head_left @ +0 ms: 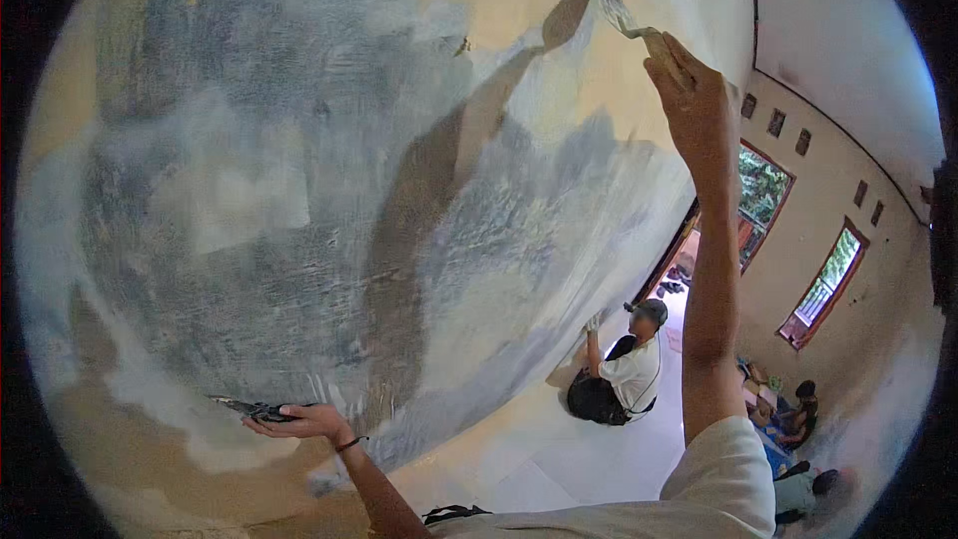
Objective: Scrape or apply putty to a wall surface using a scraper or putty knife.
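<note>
My right hand [696, 101] is raised high and grips the handle of a trowel-like putty knife [615, 6]. The blade is smeared with pale filler, and its tip meets the wall [509, 195] at the upper right. Grey and whitish patches of skim coat cover much of this yellowish wall. The arm and tool cast a long shadow [419, 209] across it. Lower down on the left, my left hand [303, 421] is turned palm up and holds a dark, flat, smeared object [254, 409]. What exactly that object is, I cannot tell.
A person [632, 367] in a white shirt sits on the pale floor [539, 468], one hand on the wall. More people [801, 419] are at the far right beside a blue sheet. A doorway [679, 262] and windows [823, 288] open behind my right arm.
</note>
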### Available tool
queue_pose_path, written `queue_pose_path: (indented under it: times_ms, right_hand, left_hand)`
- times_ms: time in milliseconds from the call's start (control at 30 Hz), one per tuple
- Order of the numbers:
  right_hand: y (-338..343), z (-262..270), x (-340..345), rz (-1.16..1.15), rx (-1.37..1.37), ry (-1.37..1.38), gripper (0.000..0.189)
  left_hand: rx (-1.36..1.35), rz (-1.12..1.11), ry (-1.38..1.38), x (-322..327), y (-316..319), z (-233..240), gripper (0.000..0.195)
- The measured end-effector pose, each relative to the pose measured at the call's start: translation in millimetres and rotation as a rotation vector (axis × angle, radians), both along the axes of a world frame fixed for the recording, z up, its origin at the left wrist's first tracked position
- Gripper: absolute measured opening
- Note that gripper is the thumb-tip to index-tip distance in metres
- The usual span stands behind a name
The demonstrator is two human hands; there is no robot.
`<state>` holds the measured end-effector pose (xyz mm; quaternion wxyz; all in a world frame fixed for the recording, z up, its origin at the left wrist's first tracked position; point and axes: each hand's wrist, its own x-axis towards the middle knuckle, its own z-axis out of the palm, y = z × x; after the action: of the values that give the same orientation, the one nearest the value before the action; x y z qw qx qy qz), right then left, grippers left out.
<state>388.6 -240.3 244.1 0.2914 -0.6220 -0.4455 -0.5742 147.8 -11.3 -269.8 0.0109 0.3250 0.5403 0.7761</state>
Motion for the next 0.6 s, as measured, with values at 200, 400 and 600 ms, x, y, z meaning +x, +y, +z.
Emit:
queue_pose_path:
  times_ms: [200, 400, 600]
  right_hand:
    - [12, 79, 26, -0.057, 0.04, 0.042, 0.038]
    - [8, 62, 18, -0.135, 0.058, 0.027, 0.033]
    - [-2, -31, 7, 0.044, 0.021, 0.008, 0.035]
  left_hand:
    - [0.083, -0.029, -0.038, 5, -3, 7, 0.057]
    - [0.075, 0.019, 0.055, 4, 0, -3, 0.057]
    - [0.014, 0.036, 0.038, -1, 5, -16, 0.058]
